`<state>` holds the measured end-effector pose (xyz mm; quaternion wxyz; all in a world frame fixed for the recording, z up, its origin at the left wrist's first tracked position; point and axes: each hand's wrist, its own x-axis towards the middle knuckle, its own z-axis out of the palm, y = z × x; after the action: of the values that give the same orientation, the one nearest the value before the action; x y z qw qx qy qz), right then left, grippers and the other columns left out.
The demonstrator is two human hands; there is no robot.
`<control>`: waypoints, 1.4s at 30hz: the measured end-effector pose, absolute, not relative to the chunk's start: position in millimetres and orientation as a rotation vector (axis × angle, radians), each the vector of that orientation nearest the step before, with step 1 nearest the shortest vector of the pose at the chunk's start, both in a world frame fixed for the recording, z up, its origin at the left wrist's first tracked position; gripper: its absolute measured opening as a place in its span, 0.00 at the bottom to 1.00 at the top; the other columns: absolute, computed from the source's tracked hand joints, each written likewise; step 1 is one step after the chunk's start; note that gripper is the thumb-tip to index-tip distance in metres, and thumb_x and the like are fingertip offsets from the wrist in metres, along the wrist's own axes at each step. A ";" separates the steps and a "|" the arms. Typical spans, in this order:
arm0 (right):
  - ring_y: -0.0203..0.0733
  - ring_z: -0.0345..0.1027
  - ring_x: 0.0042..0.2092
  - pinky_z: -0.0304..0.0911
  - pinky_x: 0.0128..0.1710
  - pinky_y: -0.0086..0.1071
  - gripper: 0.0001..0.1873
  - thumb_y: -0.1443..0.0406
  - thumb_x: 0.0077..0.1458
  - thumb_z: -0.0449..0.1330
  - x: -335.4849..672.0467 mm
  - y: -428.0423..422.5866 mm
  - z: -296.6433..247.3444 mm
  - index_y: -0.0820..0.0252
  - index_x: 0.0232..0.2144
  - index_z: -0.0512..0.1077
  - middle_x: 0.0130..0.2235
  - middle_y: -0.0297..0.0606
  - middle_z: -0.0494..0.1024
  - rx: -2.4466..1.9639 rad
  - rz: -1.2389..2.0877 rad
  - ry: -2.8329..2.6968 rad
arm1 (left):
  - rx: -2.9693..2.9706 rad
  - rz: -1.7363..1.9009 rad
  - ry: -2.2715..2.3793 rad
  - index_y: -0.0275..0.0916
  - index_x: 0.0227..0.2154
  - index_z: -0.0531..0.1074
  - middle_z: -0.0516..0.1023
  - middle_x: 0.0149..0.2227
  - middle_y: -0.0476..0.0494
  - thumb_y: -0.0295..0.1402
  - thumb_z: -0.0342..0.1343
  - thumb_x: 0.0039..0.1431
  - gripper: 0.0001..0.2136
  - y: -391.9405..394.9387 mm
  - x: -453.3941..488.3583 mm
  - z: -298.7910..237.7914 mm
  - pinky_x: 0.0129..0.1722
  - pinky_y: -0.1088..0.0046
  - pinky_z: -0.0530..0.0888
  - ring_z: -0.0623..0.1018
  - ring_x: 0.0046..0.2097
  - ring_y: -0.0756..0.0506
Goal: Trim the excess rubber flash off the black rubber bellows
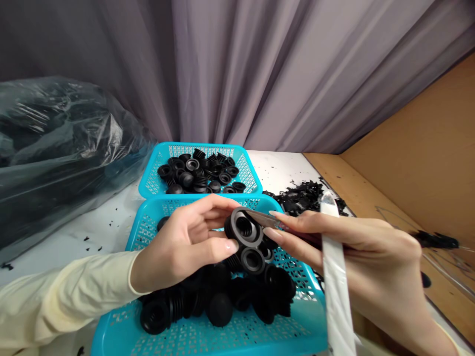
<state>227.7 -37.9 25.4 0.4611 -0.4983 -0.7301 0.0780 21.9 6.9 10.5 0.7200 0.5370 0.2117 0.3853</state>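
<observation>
Black ring held between two hands, above a blue basket of black parts

Item one: black ring (234, 225), ribbed side, grey-black flat rim facing up toward the viewer; lies between the thumb and fingers of the left hand (178, 242), at the very tips. Grip on this side: thumb on the near edge, fingers behind the far edge, clasped on the ring

Item two: thin flat piece (261, 216), greyish, one end meeting the ring's upper right rim, the other pinched by the right hand (363, 252). Grip on this side: thumb and forefinger tips drawn together on the piece, just beside the ring; whether it is a blade or a flap of the ring cannot be told

Item three: white strip (336, 287), wrapped in look, running lengthwise across the right hand; how it is held is unclear

Item four: near basket (304, 326), blue, perforated, directly beneath both hands; contains loose black parts (218, 309), some ribbed, some domed. One smaller round part (253, 260) shows just below the held ring

Item five: far basket (256, 173), same blue, behind the near one, with similar pieces

Surroundings: white table (282, 165); black scraps (304, 195) heaped right of the baskets; clear plastic bag (67, 148) at left; grey-mauve curtain (237, 59) behind
</observation>
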 end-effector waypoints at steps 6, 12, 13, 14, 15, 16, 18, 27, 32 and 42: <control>0.38 0.72 0.19 0.65 0.16 0.29 0.04 0.62 0.50 0.67 230.2 -36.1 23.5 0.53 0.26 0.76 0.21 0.31 0.80 -1.222 0.195 -1.787 | 1.173 0.850 0.459 0.41 0.43 0.75 0.80 0.39 0.51 0.23 0.60 0.55 0.13 6.8 22.1 10.6 0.39 0.83 0.73 0.78 0.41 0.52; 0.34 0.66 0.15 0.62 0.13 0.28 0.04 0.65 0.47 0.68 229.2 -36.5 27.7 0.50 0.25 0.77 0.22 0.27 0.81 -1.220 0.255 -1.664 | 1.195 0.819 0.546 0.37 0.40 0.73 0.81 0.40 0.45 0.25 0.60 0.52 0.11 7.7 20.6 14.3 0.41 0.77 0.73 0.78 0.46 0.45; 0.34 0.66 0.15 0.62 0.13 0.28 0.04 0.65 0.47 0.68 229.0 -36.4 27.9 0.50 0.25 0.77 0.22 0.27 0.81 -1.209 0.259 -1.658 | 1.200 0.816 0.555 0.36 0.40 0.72 0.81 0.40 0.45 0.25 0.60 0.52 0.11 8.0 20.6 14.6 0.41 0.76 0.73 0.78 0.45 0.45; 0.35 0.66 0.15 0.62 0.13 0.28 0.03 0.64 0.48 0.68 229.0 -36.1 27.9 0.50 0.25 0.77 0.21 0.27 0.80 -1.197 0.250 -1.672 | 1.199 0.815 0.560 0.36 0.39 0.72 0.81 0.40 0.45 0.25 0.60 0.52 0.11 8.2 20.6 14.5 0.40 0.76 0.73 0.78 0.44 0.46; 0.35 0.66 0.15 0.61 0.12 0.29 0.03 0.64 0.48 0.68 229.2 -35.6 27.8 0.51 0.25 0.77 0.20 0.28 0.80 -1.188 0.231 -1.699 | 1.195 0.817 0.560 0.37 0.39 0.72 0.81 0.39 0.45 0.25 0.60 0.52 0.11 8.4 20.7 14.1 0.39 0.76 0.73 0.78 0.43 0.46; 0.35 0.65 0.14 0.61 0.12 0.29 0.03 0.64 0.48 0.68 229.4 -35.1 27.6 0.52 0.25 0.77 0.19 0.28 0.79 -1.182 0.212 -1.733 | 1.191 0.822 0.556 0.37 0.40 0.72 0.81 0.39 0.46 0.25 0.60 0.52 0.11 8.6 20.9 13.4 0.39 0.77 0.73 0.78 0.42 0.47; 0.36 0.67 0.15 0.62 0.12 0.28 0.03 0.64 0.49 0.67 230.2 -34.2 27.7 0.54 0.25 0.77 0.19 0.30 0.79 -1.179 0.171 -1.787 | 1.191 0.832 0.542 0.38 0.40 0.72 0.80 0.39 0.47 0.25 0.61 0.53 0.11 8.7 21.0 11.4 0.38 0.78 0.73 0.78 0.40 0.49; 0.35 0.70 0.17 0.62 0.14 0.26 0.05 0.63 0.50 0.67 228.4 -32.8 28.6 0.56 0.24 0.77 0.22 0.33 0.82 -1.191 0.118 -1.825 | 1.219 0.841 0.508 0.40 0.42 0.73 0.80 0.41 0.49 0.26 0.61 0.55 0.11 7.4 21.4 7.9 0.39 0.79 0.73 0.77 0.40 0.50; 0.37 0.72 0.18 0.63 0.13 0.26 0.04 0.63 0.49 0.68 228.1 -33.2 25.8 0.54 0.25 0.77 0.22 0.32 0.82 -1.189 0.119 -1.788 | 1.213 0.840 0.512 0.40 0.42 0.73 0.80 0.41 0.48 0.25 0.61 0.54 0.11 7.4 21.0 8.4 0.40 0.79 0.73 0.78 0.43 0.49; 0.37 0.72 0.17 0.63 0.13 0.27 0.03 0.63 0.48 0.68 227.9 -34.3 24.4 0.52 0.25 0.78 0.24 0.31 0.83 -1.201 0.136 -1.758 | 1.228 0.838 0.507 0.40 0.42 0.73 0.80 0.41 0.47 0.26 0.61 0.54 0.12 8.4 21.7 8.2 0.36 0.79 0.73 0.77 0.39 0.50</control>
<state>227.9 -34.3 24.4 0.4828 -0.4930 -0.7216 0.0559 21.7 8.4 8.2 0.7071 0.5527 0.2283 0.3774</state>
